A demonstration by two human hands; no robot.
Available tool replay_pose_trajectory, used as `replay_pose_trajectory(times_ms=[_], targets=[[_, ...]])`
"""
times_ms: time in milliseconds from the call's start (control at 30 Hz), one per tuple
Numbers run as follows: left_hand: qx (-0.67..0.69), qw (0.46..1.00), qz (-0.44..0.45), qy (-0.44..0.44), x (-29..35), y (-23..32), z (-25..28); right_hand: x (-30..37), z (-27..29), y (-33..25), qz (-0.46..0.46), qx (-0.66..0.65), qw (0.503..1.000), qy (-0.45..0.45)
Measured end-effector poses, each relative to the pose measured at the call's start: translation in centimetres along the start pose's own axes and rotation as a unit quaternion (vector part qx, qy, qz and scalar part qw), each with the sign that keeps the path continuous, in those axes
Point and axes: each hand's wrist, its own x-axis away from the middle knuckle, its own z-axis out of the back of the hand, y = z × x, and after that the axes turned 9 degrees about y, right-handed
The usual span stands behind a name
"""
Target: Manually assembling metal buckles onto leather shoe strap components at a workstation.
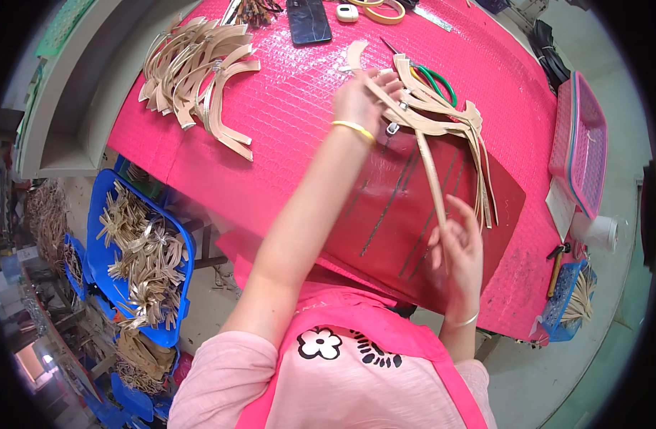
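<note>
A long tan strap (427, 154) runs slantwise between my two hands. My left hand (364, 100), with a yellow band at the wrist, has its fingers curled over the strap's upper part. Lower down, my right hand (458, 247) holds the strap loosely between thumb and fingers. Beside the left hand lies a bundle of tan straps (442, 123) with small metal buckles, its thin ends hanging to the right. Green-handled scissors (442, 84) lie partly under that bundle. Beneath the strap and the right hand is a dark red sheet (392, 207) with dark lines on it.
Another strap pile (199, 71) lies at the pink table's (278, 107) far left. A phone (308, 21), white case (347, 13) and tape rolls (382, 10) sit along the back. Blue bins (185, 286) of straps stand at left; pink baskets (589, 143) at right.
</note>
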Motion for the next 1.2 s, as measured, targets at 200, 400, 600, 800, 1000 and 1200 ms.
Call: replay_pose_trajectory(times_ms=[200, 400, 600, 800, 1000, 1200], targets=[[-0.157, 0.985, -0.073, 0.011, 2.1, 3.0, 3.1, 5.1, 0.3, 0.4, -0.004, -0.116, 0.978, -0.172], [-0.172, 0.958, -0.231, -0.003, 4.8, 2.9, 4.7, 0.1, -3.7, -3.0, 0.489, 0.219, 0.824, -0.181], [-0.191, 0.959, -0.173, -0.119, 9.2, 3.0, 5.2, -5.3, -10.2, -1.5, 0.079, 0.054, 0.987, -0.129], [-0.095, 0.972, -0.104, -0.186, 10.5, 3.3, 5.7, -5.4, -10.8, -0.3, 0.254, 0.18, 0.95, -0.018], [-0.077, 0.969, -0.09, -0.216, 10.4, 3.3, 5.6, -5.1, -10.3, -0.4, 0.335, 0.253, 0.907, 0.003], [-0.171, 0.955, -0.057, -0.234, 10.1, 5.1, 6.1, -5.5, -10.3, -1.2, 0.333, 0.263, 0.903, -0.068]])
